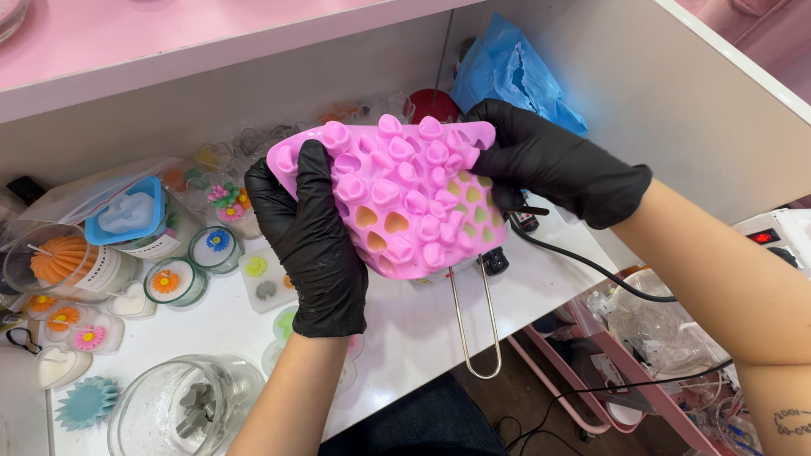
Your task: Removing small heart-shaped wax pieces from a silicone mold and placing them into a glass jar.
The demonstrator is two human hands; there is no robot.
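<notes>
Left hand: The left hand (314,245) wears a black glove. It wraps around the near left side of the pink mold (397,198), with the fingers up over the bumps.
Right hand: The right hand (549,160), gloved in black too, grips the far right corner of the same mold.
Pink mold: It is soft rubber, full of little heart cups. Both hands hold it up in the air, bumpy back facing up and bent like a hill. I think it is bent this way so the hearts can pop out. Some cups look see-through orange and green, so they may be empty; I cannot tell for sure.
Under the hands: A small metal pot with a wire handle (475,325) sits right below the mold on the white table (422,329). A black cord (591,266) runs away to the right.
Left of the hands: Little flower candles (173,280) in cups, an orange candle in a jar (61,257), a blue mold (127,213) and a glass bowl (182,405).
Behind the hands: A blue bag (515,67) leans on the wall.
In the way: The table is crowded, so little room is left beside the pot.
</notes>
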